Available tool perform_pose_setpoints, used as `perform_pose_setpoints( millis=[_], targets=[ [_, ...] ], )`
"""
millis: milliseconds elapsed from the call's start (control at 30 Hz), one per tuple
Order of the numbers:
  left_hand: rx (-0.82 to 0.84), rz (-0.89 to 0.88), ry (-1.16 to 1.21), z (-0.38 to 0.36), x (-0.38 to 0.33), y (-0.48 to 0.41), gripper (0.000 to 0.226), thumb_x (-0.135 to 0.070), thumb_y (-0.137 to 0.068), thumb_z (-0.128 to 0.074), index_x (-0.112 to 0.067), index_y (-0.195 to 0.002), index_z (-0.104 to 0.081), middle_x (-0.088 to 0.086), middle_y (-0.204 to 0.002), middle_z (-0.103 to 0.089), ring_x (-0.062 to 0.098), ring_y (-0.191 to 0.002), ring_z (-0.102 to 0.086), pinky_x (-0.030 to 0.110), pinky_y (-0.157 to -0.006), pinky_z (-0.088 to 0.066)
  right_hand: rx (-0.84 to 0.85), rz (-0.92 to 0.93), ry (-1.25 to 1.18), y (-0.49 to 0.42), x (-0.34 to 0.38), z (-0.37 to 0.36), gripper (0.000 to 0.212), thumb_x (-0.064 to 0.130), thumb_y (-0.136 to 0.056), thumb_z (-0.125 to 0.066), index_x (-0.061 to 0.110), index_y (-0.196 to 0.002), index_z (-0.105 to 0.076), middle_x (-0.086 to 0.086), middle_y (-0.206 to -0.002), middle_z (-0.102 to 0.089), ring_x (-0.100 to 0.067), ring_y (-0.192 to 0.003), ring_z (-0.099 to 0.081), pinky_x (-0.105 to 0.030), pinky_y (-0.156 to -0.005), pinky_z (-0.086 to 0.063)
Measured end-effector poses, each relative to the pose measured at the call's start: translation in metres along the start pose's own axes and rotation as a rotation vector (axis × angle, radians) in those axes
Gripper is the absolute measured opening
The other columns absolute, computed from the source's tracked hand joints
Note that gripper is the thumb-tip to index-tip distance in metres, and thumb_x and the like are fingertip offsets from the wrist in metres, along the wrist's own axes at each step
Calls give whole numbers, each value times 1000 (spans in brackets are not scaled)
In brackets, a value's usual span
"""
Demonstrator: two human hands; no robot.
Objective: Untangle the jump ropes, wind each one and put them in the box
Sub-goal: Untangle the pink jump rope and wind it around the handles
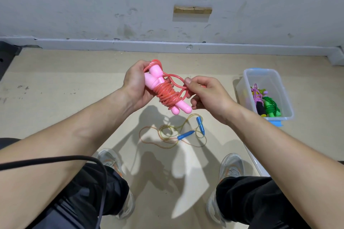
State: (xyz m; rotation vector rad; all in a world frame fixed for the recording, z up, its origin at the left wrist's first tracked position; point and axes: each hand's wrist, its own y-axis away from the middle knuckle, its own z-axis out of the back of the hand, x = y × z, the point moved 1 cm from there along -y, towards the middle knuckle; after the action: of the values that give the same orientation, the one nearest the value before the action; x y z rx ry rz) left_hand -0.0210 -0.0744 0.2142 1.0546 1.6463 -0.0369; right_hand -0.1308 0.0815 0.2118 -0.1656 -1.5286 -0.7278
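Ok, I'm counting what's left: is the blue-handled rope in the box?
No, the blue-handled rope lies loose on the floor, outside the box.

Coral-red plastic cord (167, 96) on pale pink plastic handles (155, 76); nearer, bright blue handles (186, 134), thin cord (168, 140) speckled yellow-orange, perhaps rainbow.

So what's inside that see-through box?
Two wound jump ropes lie in the box: a green rope and a pink-purple rope with a black handle. What lies under them is covered, and a yellowish blur behind the wall is unclear.
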Motion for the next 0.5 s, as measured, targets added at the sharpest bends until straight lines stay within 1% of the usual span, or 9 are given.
perform_pose_setpoints(
  millis=[67, 133, 167, 233, 300, 333, 400, 467, 500],
  targets=[
    [-17, 15, 39, 0, 1, -2, 22, -15, -91, -38, -7, -73, -48, 7, -60, -47, 28, -51, -53, 46, -69, -59, 41, -24, 2, 1, 1, -1, 35, 40, -102, -54, 8, -92, -66, -4, -78, -61, -18, -54, -51, -32, -58, -49],
    [-31, 39, 84, 1, 1, -2, 23, -20, -94, -39, -4, -82, -51, 10, -62, -52, 31, -55, -58, 54, -80, -58, 91, -65, -33, 2, 3, -1, 38, 44, -103, -49, 10, -98, -66, -5, -82, -62, -20, -58, -53, -32, -57, -50],
    [-23, 51, 98, 2, 0, -2, 25, -21, -94, -38, -3, -82, -51, 12, -60, -54, 31, -55, -59, 54, -83, -57, 106, -85, -73, 3, 5, 0, 36, 43, -104, -47, 11, -100, -64, -7, -84, -64, -22, -59, -55, -33, -58, -51],
    [-6, 70, 142, 3, -3, -1, 29, -22, -95, -36, -4, -78, -52, 13, -58, -57, 30, -54, -60, 52, -84, -57, 118, -109, -154, 5, 8, -1, 29, 37, -106, -44, 12, -96, -56, -10, -84, -68, -27, -61, -60, -35, -62, -52],
    [-9, 77, 190, 8, -6, -4, 28, -21, -92, -36, -5, -74, -50, 12, -62, -56, 30, -56, -61, 51, -79, -59, 118, -92, -155, 6, 9, -3, 25, 32, -107, -42, 13, -92, -50, -9, -86, -72, -28, -67, -66, -37, -65, -54],
    [-18, 77, 206, 10, -7, -7, 26, -19, -91, -36, -6, -72, -49, 12, -65, -55, 30, -58, -61, 50, -77, -59, 106, -79, -134, 7, 9, -5, 24, 30, -107, -42, 13, -92, -49, -8, -90, -73, -26, -71, -68, -38, -67, -54],
    [-40, 70, 227, 16, -10, -11, 27, -15, -88, -34, -7, -66, -47, 11, -65, -52, 31, -60, -60, 53, -81, -58, 48, -49, -80, 6, 6, -8, 25, 29, -108, -42, 12, -91, -50, -7, -102, -75, -23, -82, -71, -38, -71, -55],
    [-66, 48, 248, 21, -14, -16, 33, -11, -86, -31, -6, -57, -46, 10, -61, -48, 30, -59, -56, 57, -88, -55, -52, 10, 10, 5, 2, -11, 28, 28, -106, -47, 16, -84, -58, -3, -112, -73, -20, -94, -70, -38, -79, -54],
    [-79, 29, 247, 23, -15, -17, 32, -8, -82, -31, -7, -54, -45, 9, -60, -46, 30, -59, -54, 59, -90, -53, -104, 50, 59, 5, 1, -12, 28, 27, -104, -50, 19, -82, -65, -1, -113, -72, -18, -99, -68, -37, -82, -55]
  ],
)
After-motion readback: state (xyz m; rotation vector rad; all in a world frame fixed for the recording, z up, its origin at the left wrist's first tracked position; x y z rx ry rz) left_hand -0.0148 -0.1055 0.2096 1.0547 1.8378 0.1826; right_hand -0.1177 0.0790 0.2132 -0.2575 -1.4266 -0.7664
